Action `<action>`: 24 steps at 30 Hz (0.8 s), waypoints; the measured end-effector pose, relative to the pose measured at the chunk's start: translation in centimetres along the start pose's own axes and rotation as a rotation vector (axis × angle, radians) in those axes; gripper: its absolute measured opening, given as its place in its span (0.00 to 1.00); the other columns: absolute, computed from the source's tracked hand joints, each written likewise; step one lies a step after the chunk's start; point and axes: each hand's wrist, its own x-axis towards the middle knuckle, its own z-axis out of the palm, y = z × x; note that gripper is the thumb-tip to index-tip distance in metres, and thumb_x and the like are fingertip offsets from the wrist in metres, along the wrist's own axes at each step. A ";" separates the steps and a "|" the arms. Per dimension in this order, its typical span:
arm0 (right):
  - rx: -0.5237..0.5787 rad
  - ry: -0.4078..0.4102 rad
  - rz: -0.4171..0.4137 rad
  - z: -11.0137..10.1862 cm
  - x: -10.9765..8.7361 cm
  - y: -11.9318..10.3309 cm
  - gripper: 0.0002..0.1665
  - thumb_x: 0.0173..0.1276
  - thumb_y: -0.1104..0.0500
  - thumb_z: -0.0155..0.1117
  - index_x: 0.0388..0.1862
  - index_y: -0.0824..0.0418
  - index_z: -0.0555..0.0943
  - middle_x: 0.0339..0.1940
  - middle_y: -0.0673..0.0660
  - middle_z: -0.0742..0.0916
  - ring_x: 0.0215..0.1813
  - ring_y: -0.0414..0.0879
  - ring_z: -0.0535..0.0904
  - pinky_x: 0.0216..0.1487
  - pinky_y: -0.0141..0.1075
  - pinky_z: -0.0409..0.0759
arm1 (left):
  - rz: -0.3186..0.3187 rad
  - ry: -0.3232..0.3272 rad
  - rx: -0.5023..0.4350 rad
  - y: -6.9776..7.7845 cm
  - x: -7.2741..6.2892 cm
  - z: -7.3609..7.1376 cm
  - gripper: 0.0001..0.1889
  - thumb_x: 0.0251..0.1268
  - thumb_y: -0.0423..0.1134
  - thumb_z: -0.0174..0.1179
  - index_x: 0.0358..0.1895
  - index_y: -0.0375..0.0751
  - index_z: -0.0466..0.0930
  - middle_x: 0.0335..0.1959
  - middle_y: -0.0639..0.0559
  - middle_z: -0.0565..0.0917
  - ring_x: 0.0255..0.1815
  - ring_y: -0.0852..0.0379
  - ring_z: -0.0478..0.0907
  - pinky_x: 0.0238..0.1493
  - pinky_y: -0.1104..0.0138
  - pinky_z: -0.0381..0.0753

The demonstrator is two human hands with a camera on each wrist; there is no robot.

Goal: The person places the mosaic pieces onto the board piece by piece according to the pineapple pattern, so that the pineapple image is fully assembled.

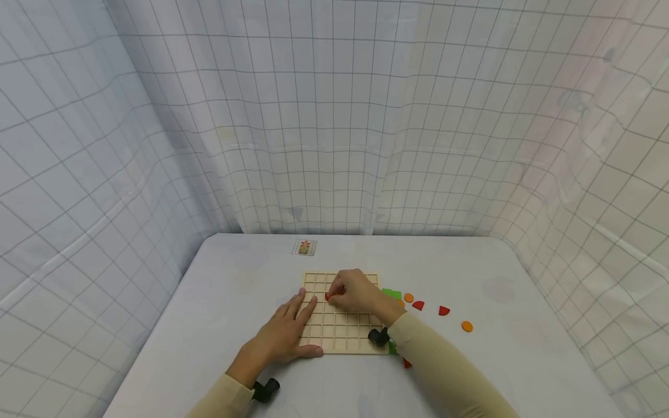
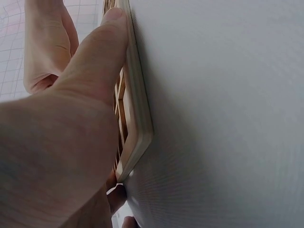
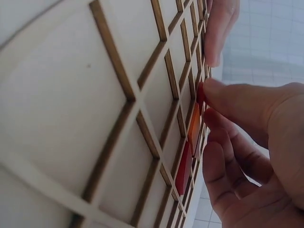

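Observation:
A pale wooden grid board (image 1: 342,346) with raised dividers lies flat on the white table. My left hand (image 1: 284,330) rests spread along its left side, with the thumb (image 2: 102,45) on the near edge. Over the board's upper middle, my right hand (image 1: 358,293) pinches a small red piece (image 3: 200,93) between thumb and fingers, down at a cell. In the right wrist view, an orange piece (image 3: 194,129) and another red piece (image 3: 184,170) sit in cells beside it. The head view shows little of these two, as my right hand covers them.
Behind the board lies a small picture card (image 1: 304,247) with a grid pattern. To the right are green pieces (image 1: 392,294), orange discs (image 1: 467,326) and red quarter-round pieces (image 1: 444,310). Another red piece (image 1: 407,363) lies partly under my right sleeve. White gridded curtains surround the table.

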 end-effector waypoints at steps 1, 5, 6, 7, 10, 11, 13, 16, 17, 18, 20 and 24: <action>-0.011 0.010 0.005 0.1 0.0 0.0 0.05 0.80 0.62 0.81 0.42 0.58 1.00 0.45 0.51 0.96 0.48 0.42 0.90 0.50 0.34 0.88 | -0.001 0.001 0.003 0.0 0.0 0.1 0.66 0.70 0.73 0.77 0.98 0.41 0.53 0.99 0.30 0.48 0.97 0.25 0.56 0.93 0.34 0.65; -0.041 0.060 0.032 0.4 0.2 -0.1 0.05 0.80 0.62 0.81 0.43 0.59 1.00 0.44 0.53 0.97 0.48 0.44 0.91 0.50 0.37 0.90 | 0.001 0.004 0.006 0.0 0.0 0.0 0.66 0.71 0.73 0.77 0.98 0.41 0.53 0.99 0.30 0.47 0.97 0.25 0.56 0.93 0.34 0.66; -0.043 0.069 0.045 0.5 0.2 -0.1 0.05 0.80 0.62 0.82 0.43 0.59 1.00 0.44 0.53 0.96 0.48 0.44 0.91 0.49 0.37 0.90 | 0.001 0.003 0.004 0.0 0.0 0.0 0.66 0.71 0.73 0.77 0.98 0.41 0.53 0.99 0.30 0.47 0.97 0.25 0.56 0.93 0.34 0.66; -0.041 0.075 0.057 0.6 0.2 -0.2 0.04 0.79 0.61 0.82 0.43 0.58 1.00 0.44 0.53 0.96 0.47 0.44 0.91 0.49 0.37 0.90 | 0.002 0.003 0.002 0.0 0.0 -0.1 0.66 0.71 0.73 0.77 0.98 0.41 0.53 0.99 0.30 0.48 0.97 0.25 0.56 0.93 0.34 0.66; -0.017 0.088 0.080 0.7 0.2 -0.1 0.04 0.79 0.62 0.82 0.42 0.58 1.00 0.43 0.53 0.96 0.47 0.44 0.90 0.48 0.37 0.90 | 0.007 0.003 -0.003 0.1 0.0 -0.1 0.65 0.71 0.72 0.77 0.98 0.40 0.53 0.99 0.29 0.47 0.97 0.25 0.56 0.93 0.34 0.65; -0.012 0.091 0.088 0.8 0.2 -0.1 0.04 0.79 0.62 0.82 0.42 0.58 1.00 0.43 0.53 0.96 0.47 0.44 0.90 0.48 0.37 0.90 | 0.008 0.002 -0.004 0.1 0.0 -0.1 0.65 0.71 0.72 0.77 0.98 0.40 0.53 0.99 0.29 0.47 0.97 0.25 0.56 0.93 0.34 0.65; -0.007 0.098 0.094 0.8 0.2 0.1 0.05 0.79 0.62 0.81 0.42 0.57 1.00 0.43 0.53 0.95 0.46 0.43 0.90 0.48 0.36 0.89 | 0.013 0.004 -0.003 0.1 0.0 -0.1 0.65 0.72 0.72 0.77 0.97 0.39 0.53 0.99 0.28 0.48 0.97 0.24 0.56 0.93 0.33 0.65; -0.014 0.113 0.099 0.6 0.1 0.3 0.05 0.80 0.62 0.80 0.43 0.57 1.00 0.44 0.53 0.95 0.45 0.41 0.88 0.47 0.34 0.88 | 0.016 0.008 0.000 0.2 0.1 -0.1 0.65 0.71 0.72 0.77 0.97 0.39 0.54 0.99 0.27 0.48 0.96 0.24 0.57 0.93 0.33 0.65; -0.021 0.118 0.097 0.5 0.0 0.4 0.05 0.81 0.62 0.80 0.44 0.57 1.00 0.45 0.53 0.95 0.44 0.41 0.87 0.46 0.33 0.87 | 0.016 0.009 0.000 0.2 0.1 -0.1 0.65 0.71 0.71 0.78 0.97 0.39 0.54 0.98 0.27 0.49 0.96 0.24 0.57 0.93 0.33 0.65; -0.024 0.125 0.093 0.4 -0.2 0.5 0.05 0.81 0.62 0.80 0.45 0.57 1.00 0.45 0.53 0.95 0.43 0.40 0.86 0.45 0.33 0.86 | 0.014 0.010 -0.002 0.2 0.1 -0.1 0.65 0.71 0.71 0.78 0.97 0.39 0.54 0.98 0.27 0.49 0.96 0.24 0.57 0.93 0.33 0.65; -0.033 0.138 0.083 0.0 -0.5 0.7 0.05 0.82 0.61 0.79 0.47 0.57 1.00 0.45 0.53 0.95 0.42 0.39 0.85 0.43 0.32 0.85 | 0.009 0.008 -0.001 0.3 0.1 -0.1 0.65 0.70 0.71 0.79 0.97 0.38 0.54 0.98 0.27 0.49 0.96 0.24 0.57 0.93 0.33 0.65; -0.042 0.144 0.079 -1.0 -1.5 1.1 0.06 0.82 0.61 0.79 0.49 0.57 1.00 0.44 0.53 0.95 0.38 0.38 0.82 0.40 0.30 0.83 | -0.006 0.002 0.001 0.3 0.1 -0.1 0.65 0.70 0.71 0.79 0.97 0.39 0.54 0.99 0.28 0.49 0.96 0.25 0.57 0.93 0.34 0.65</action>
